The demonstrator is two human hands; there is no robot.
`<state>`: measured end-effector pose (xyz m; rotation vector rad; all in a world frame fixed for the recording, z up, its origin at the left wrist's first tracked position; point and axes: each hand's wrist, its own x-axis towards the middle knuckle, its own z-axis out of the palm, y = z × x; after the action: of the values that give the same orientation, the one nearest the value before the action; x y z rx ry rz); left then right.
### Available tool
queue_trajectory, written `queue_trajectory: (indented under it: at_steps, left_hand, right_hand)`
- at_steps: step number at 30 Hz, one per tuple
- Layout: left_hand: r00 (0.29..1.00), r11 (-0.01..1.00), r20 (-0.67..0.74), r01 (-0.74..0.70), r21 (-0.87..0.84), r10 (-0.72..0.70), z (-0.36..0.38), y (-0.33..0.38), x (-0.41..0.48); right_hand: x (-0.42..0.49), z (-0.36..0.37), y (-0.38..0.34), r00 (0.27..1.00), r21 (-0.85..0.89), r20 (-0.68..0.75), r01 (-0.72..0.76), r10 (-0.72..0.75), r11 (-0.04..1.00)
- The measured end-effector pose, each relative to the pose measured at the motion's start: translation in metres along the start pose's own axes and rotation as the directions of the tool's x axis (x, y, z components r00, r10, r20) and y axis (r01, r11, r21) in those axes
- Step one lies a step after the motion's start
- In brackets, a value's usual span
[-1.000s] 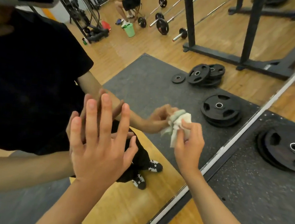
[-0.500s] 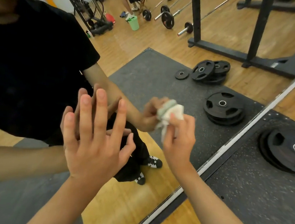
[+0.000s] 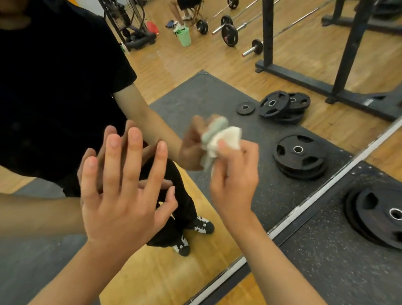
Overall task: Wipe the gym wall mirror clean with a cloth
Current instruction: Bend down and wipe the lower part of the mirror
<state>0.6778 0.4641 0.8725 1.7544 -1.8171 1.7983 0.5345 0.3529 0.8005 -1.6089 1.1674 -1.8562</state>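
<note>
Now, in the head view, the left hand [image 3: 118, 208] lies flat on the mirror [image 3: 154, 285], fingers straight and spread, holding nothing. At 2 o'clock from it the right hand [image 3: 234, 181] pinches a bunched white cloth [image 3: 224, 137] in curled fingers. The cloth sits at 12 o'clock of this hand, touching the glass. A weight plate [image 3: 387, 218] lies at 3 o'clock.

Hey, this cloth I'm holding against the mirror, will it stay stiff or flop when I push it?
Probably floppy: the cloth bunches into soft folds in the right hand and a corner hangs down. Likely light, since one hand pinches it. It should slide easily on the mirror.
</note>
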Motion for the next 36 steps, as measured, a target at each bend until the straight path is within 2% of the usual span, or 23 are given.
queue_trajectory:
  at_steps: [2,4,5,6,8,11,13,14,15,17,18,19,20,21,22,23,25,27,29,31,32,34,36]
  left_hand:
    - [1.000,1.000,-0.009,0.006,0.012,-0.006,0.001,0.000,0.000]
    - [1.000,1.000,-0.012,0.014,0.025,-0.013,0.001,0.003,0.000]
    - [1.000,1.000,-0.008,0.016,0.020,-0.016,0.001,0.003,0.000]
    - [1.000,1.000,-0.005,0.017,0.015,-0.017,0.001,0.003,0.001]
    - [1.000,1.000,-0.004,0.022,0.017,-0.022,0.002,0.003,0.001]
    - [1.000,1.000,0.000,0.025,0.007,-0.025,0.000,0.003,0.001]
    - [1.000,1.000,0.000,0.014,0.005,-0.014,0.000,0.002,0.001]
    - [1.000,1.000,-0.002,0.011,0.002,-0.011,0.000,0.002,0.001]
    - [1.000,1.000,-0.006,0.014,-0.002,-0.014,0.000,0.002,0.001]
    - [1.000,1.000,-0.007,0.020,0.005,-0.020,0.000,0.003,0.000]
    - [1.000,1.000,-0.002,0.019,0.017,-0.019,0.001,0.003,0.000]
    - [1.000,1.000,0.002,0.015,0.025,-0.015,0.001,0.003,0.000]
    - [1.000,1.000,0.004,0.014,0.025,-0.014,0.001,0.003,0.001]
    - [1.000,1.000,0.001,0.018,0.023,-0.018,0.001,0.003,0.001]
    - [1.000,1.000,-0.003,0.021,0.022,-0.021,0.001,0.004,0.000]
    - [1.000,0.999,-0.006,0.022,0.024,-0.022,0.001,0.004,0.000]
    - [1.000,0.999,-0.014,0.019,0.030,-0.019,0.003,0.004,0.001]
    - [1.000,1.000,-0.015,0.025,0.016,-0.024,0.002,0.003,0.001]
    - [1.000,1.000,-0.012,0.024,0.014,-0.024,0.002,0.003,0.000]
    - [1.000,1.000,-0.009,0.022,0.013,-0.022,0.003,0.004,-0.001]
    - [1.000,1.000,-0.010,0.026,0.015,-0.025,0.003,0.004,-0.001]
    - [1.000,0.999,-0.008,0.029,0.038,-0.029,0.003,0.003,-0.001]
    - [1.000,0.999,-0.005,0.026,0.039,-0.026,0.003,0.003,-0.001]
  right_hand:
    - [-0.004,-0.006,0.049,0.910,-0.013,-0.102,-0.405,0.402,0.914]
    - [0.006,-0.010,0.080,0.621,0.023,-0.205,-0.770,0.757,0.638]
    - [0.015,-0.009,0.082,0.549,0.065,-0.219,-0.817,0.806,0.574]
    - [0.024,-0.006,0.073,0.551,0.107,-0.234,-0.804,0.801,0.585]
    - [0.033,0.003,0.028,0.696,0.138,-0.241,-0.665,0.676,0.734]
    - [0.019,0.007,-0.035,0.975,0.162,-0.112,-0.174,0.194,0.971]
    - [0.002,0.003,-0.028,0.985,0.102,0.027,0.166,-0.170,0.981]
    - [-0.002,0.001,-0.009,0.971,0.065,0.060,0.228,-0.232,0.972]
    - [-0.007,-0.001,0.012,0.981,0.034,0.061,0.183,-0.184,0.983]
    - [-0.015,-0.008,0.048,0.991,-0.007,-0.016,-0.136,0.136,0.991]
    - [-0.015,-0.011,0.065,0.932,-0.004,-0.066,-0.359,0.358,0.933]
    - [-0.009,-0.011,0.082,0.792,0.037,-0.137,-0.596,0.595,0.802]
    - [0.003,-0.011,0.094,0.579,0.121,-0.213,-0.784,0.787,0.609]
    - [0.020,-0.011,0.099,0.374,0.229,-0.252,-0.873,0.892,0.431]
    - [0.038,-0.008,0.096,0.272,0.315,-0.260,-0.883,0.926,0.348]
    - [0.052,-0.003,0.083,0.314,0.327,-0.276,-0.858,0.909,0.396]
    - [0.064,0.009,0.031,0.606,0.273,-0.312,-0.680,0.732,0.680]
    - [0.054,0.013,-0.026,0.869,0.227,-0.272,-0.359,0.413,0.905]
    - [0.036,0.009,-0.037,0.986,0.145,-0.166,0.015,0.009,0.989]
    - [0.021,0.001,0.008,0.982,0.012,-0.042,0.185,-0.184,0.983]
    - [0.015,-0.002,0.037,0.993,-0.034,-0.019,0.119,-0.119,0.992]
    - [0.003,-0.008,0.088,0.955,-0.042,-0.078,-0.290,0.286,0.956]
    - [0.014,-0.008,0.119,0.609,0.077,-0.234,-0.766,0.758,0.639]
